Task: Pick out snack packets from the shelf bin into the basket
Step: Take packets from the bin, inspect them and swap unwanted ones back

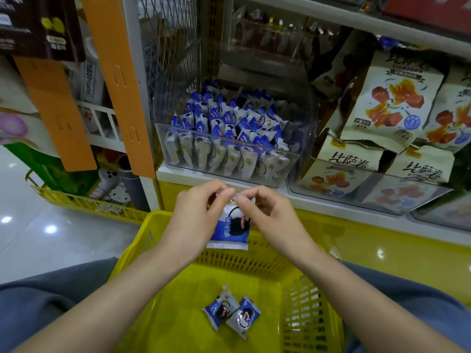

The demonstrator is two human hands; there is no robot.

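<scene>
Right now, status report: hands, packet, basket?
Left hand and right hand both pinch one blue-and-white snack packet by its top, above the yellow basket. Two packets already lie inside. Nothing blocks the drop.

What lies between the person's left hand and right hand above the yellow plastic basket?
In the head view, a blue-and-white snack packet hangs between the left hand and right hand, both pinching its top edge.
</scene>
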